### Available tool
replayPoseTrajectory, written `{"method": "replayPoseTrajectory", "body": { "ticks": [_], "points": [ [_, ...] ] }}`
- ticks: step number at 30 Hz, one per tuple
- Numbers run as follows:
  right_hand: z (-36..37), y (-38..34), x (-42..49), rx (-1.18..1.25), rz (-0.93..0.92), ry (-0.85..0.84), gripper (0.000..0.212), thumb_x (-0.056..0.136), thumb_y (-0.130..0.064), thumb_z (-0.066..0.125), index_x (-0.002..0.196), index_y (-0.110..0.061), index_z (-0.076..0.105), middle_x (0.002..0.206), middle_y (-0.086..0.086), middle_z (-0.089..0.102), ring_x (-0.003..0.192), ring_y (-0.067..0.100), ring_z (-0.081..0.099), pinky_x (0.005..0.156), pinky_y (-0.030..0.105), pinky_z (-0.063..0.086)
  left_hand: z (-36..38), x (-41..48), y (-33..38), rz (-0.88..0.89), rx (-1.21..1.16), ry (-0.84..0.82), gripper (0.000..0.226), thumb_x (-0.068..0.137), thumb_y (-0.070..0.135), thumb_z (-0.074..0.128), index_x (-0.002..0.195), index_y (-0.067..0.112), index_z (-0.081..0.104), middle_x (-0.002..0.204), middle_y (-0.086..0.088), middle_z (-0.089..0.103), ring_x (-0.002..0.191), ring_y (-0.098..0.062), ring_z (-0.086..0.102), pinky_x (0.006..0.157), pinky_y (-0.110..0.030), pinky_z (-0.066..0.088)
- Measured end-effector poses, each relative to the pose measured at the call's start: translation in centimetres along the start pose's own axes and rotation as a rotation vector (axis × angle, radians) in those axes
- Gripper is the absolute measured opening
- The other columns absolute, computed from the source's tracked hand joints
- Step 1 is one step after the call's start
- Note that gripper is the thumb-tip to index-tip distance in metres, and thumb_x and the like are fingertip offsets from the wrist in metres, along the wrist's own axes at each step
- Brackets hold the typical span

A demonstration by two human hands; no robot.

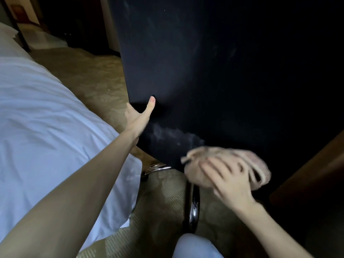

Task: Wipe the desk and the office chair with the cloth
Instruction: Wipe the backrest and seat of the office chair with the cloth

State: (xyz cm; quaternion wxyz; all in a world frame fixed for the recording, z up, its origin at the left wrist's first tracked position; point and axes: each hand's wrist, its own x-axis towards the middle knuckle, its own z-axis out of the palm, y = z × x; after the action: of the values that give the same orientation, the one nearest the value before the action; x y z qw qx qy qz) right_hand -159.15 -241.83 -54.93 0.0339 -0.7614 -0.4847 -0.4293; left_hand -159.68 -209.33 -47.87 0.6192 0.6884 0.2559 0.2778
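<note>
Where a white bed [46,108] is seen at left, the left hand [137,118] is clamped on the side edge of the black chair [204,71], thumb laid on its back, fingers hidden behind. Further right, the bunched pink cloth [256,164] is pressed to the chair's lower back and gripped by the blurred right hand [229,179]. Patterned carpet [93,75] and a chrome base [193,202] are seen below, a wooden edge [316,174] far right.

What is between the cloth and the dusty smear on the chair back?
Nothing visible. The cloth in the right hand sits just right of the dusty smear on the chair back; the left hand grips the chair's edge, above that path.
</note>
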Motion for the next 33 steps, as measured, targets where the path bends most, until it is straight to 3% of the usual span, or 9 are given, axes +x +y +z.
{"method": "replayPoseTrajectory", "body": {
  "ticks": [3,7,13,18,21,24,26,29,33],
  "points": [
    [-3.7,3.6,7.8,-0.114,0.09,0.306,0.049,0.09,-0.012,0.056,0.136,-0.023,0.067,0.129,0.007,0.071,0.117,0.032,0.05,0.101,0.049,0.03,-0.2,0.1,0.1,-0.032,0.0,0.003,0.112,0.062,0.089,0.068,0.154,0.034,0.036,0.157,0.007,0.041,0.139,-0.016,0.047,0.117,-0.042,0.041],
    [-5.1,6.0,13.6,-0.169,0.129,0.447,0.038,0.098,-0.012,0.055,0.131,-0.023,0.07,0.129,0.001,0.07,0.117,0.029,0.054,0.109,0.049,0.03,-0.4,0.2,-0.1,-0.05,-0.028,0.004,0.115,0.06,0.087,0.073,0.154,0.031,0.037,0.154,0.007,0.044,0.137,-0.016,0.05,0.116,-0.043,0.044],
    [1.5,1.8,6.6,-0.043,0.114,0.28,0.034,0.093,0.002,0.054,0.12,-0.009,0.072,0.113,0.014,0.072,0.106,0.036,0.049,0.101,0.04,0.042,-0.7,0.8,-0.5,-0.081,-0.002,0.031,0.126,0.054,0.086,0.076,0.153,0.021,0.035,0.149,0.004,0.044,0.132,-0.017,0.054,0.112,-0.041,0.048],
    [7.7,-2.4,-1.6,0.032,-0.105,-0.058,0.032,0.094,0.0,0.052,0.121,-0.004,0.069,0.114,0.015,0.071,0.109,0.036,0.059,0.116,0.045,0.034,-0.6,1.2,-1.1,-0.053,0.045,0.07,0.126,0.051,0.088,0.074,0.148,0.018,0.036,0.146,0.002,0.044,0.132,-0.018,0.053,0.112,-0.041,0.048],
    [9.6,-3.3,-3.9,-0.01,-0.183,-0.122,0.036,0.095,0.001,0.048,0.13,-0.005,0.057,0.122,0.015,0.066,0.116,0.033,0.055,0.118,0.047,0.032,-0.6,1.0,-1.1,-0.025,0.06,0.079,0.126,0.051,0.088,0.074,0.15,0.018,0.038,0.148,0.0,0.045,0.133,-0.02,0.053,0.112,-0.042,0.048],
    [9.6,-3.4,-4.3,-0.019,-0.275,-0.187,0.036,0.097,0.001,0.048,0.13,-0.006,0.058,0.126,0.014,0.064,0.117,0.032,0.062,0.113,0.048,0.046,-0.9,0.7,-0.7,-0.018,0.111,0.041,0.111,0.054,0.088,0.073,0.143,0.027,0.049,0.146,0.001,0.045,0.135,-0.022,0.051,0.114,-0.043,0.045],
    [9.0,-3.3,-4.4,-0.02,-0.339,-0.235,0.038,0.091,-0.002,0.062,0.128,-0.01,0.063,0.125,0.012,0.067,0.116,0.031,0.067,0.107,0.048,0.054,-1.5,0.8,-0.2,-0.033,0.139,0.009,0.108,0.051,0.089,0.073,0.136,0.027,0.049,0.144,0.001,0.045,0.134,-0.022,0.051,0.114,-0.042,0.046],
    [6.5,-3.6,-3.2,0.027,-0.256,-0.253,0.039,0.084,-0.011,0.076,0.123,-0.015,0.072,0.123,0.008,0.071,0.118,0.03,0.065,0.101,0.048,0.057,-1.9,1.3,0.1,-0.07,0.186,0.001,0.127,0.042,0.093,0.073,0.142,0.02,0.041,0.144,-0.001,0.045,0.133,-0.023,0.051,0.113,-0.042,0.047],
    [1.0,-1.5,2.5,0.018,-0.069,0.019,0.036,0.1,-0.011,0.048,0.12,-0.015,0.077,0.12,0.009,0.074,0.115,0.032,0.052,0.093,0.047,0.046,-1.0,0.7,-0.5,-0.06,0.136,0.038,0.122,0.046,0.09,0.074,0.139,0.021,0.036,0.142,0.001,0.046,0.132,-0.019,0.051,0.11,-0.039,0.048]
  ]
}}
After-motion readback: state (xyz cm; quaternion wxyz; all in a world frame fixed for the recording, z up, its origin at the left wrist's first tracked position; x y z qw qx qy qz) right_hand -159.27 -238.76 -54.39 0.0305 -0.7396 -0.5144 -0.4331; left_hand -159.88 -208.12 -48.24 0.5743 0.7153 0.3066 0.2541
